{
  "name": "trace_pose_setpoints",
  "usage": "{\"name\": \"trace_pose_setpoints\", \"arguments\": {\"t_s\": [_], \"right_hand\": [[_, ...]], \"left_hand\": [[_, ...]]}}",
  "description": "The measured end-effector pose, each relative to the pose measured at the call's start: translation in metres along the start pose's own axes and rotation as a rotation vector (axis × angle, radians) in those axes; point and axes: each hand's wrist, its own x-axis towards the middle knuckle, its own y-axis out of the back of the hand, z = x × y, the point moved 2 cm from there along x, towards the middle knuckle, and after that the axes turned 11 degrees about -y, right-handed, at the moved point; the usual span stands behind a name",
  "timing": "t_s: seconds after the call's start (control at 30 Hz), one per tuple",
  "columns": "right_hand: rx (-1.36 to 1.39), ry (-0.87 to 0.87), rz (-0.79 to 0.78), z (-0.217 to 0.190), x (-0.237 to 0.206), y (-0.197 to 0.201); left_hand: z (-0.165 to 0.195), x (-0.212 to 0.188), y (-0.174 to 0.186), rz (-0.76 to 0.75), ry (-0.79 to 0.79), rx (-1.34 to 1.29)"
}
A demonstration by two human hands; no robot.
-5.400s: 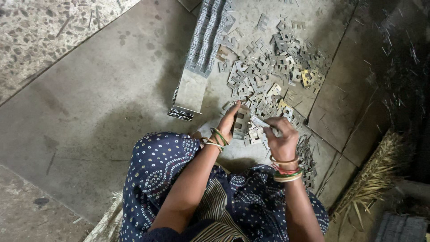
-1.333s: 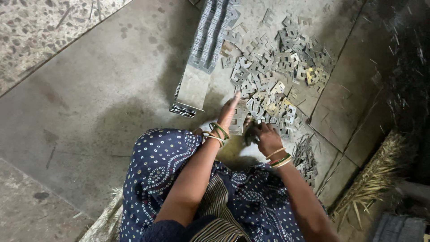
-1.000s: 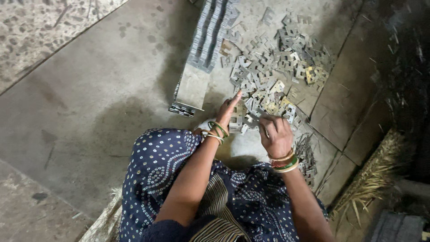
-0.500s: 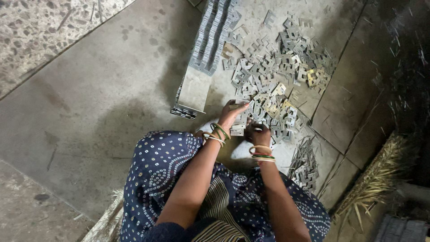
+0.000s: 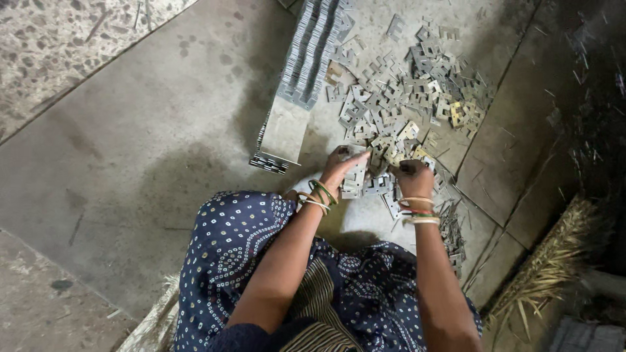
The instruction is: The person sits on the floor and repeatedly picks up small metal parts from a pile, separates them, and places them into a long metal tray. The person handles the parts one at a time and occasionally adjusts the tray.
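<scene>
A person sits on the floor [image 5: 130,150], seen from above, with both arms reaching up toward the middle of the frame. The left hand [image 5: 342,166] sits just left of the middle, and its fingers are closed on a small bunch of flat metal pieces [image 5: 357,177] that stick out below the thumb. The right hand [image 5: 414,177] is just to the right of it, curled with the back facing up, and it rests on the near edge of the pile of metal pieces [image 5: 404,98]. I cannot tell if the right hand holds a piece, because its fingers are tucked under. The two hands are close together but do not touch. The pile spreads over the upper right of the frame, with grey pieces lying every way and a few yellowish ones in it. A long neat row of stacked pieces [image 5: 310,55] runs from the top middle down toward the left hand, and its lower part is covered by a flat grey sheet [image 5: 285,130]. Bangles [image 5: 319,194] ring the left wrist, and more bangles [image 5: 417,210] ring the right wrist. A dark blue dotted cloth [image 5: 235,261] covers the lap in the lower middle. A bundle of dry straw [image 5: 551,267] lies in the lower right. More thin metal pieces [image 5: 450,234] lie beside the right arm.
</scene>
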Motion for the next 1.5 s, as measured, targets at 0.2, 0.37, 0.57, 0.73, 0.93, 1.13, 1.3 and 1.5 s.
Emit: {"name": "trace_pose_setpoints", "arguments": {"t_s": [0.2,0.37,0.57,0.73,0.93,1.13,1.3,1.5], "right_hand": [[-0.412,0.174,0.003,0.011,0.013,-0.026],[-0.456,0.234,-0.025,-0.002,-0.008,-0.021],[-0.182,0.667,0.283,-0.02,-0.029,0.009],[-0.237,0.452,0.106,0.004,-0.003,0.007],[-0.4,0.241,-0.157,0.024,0.028,-0.01],[-0.442,0.152,-0.226,0.027,0.029,-0.008],[-0.56,0.158,-0.3,0.024,0.022,-0.011],[-0.562,0.188,-0.234,0.027,0.021,-0.007]], "left_hand": [[-0.005,0.009,0.003,0.006,-0.023,-0.057],[-0.007,0.009,0.008,0.007,0.02,-0.104],[0.004,0.003,0.003,0.001,0.017,-0.008],[-0.001,-0.006,0.004,-0.059,0.175,0.027],[-0.017,0.005,0.012,-0.093,0.11,-0.013],[-0.02,0.012,0.018,0.002,0.044,-0.172],[-0.015,0.01,0.018,-0.013,0.043,-0.242],[-0.003,0.003,0.017,0.082,0.04,0.087]]}}
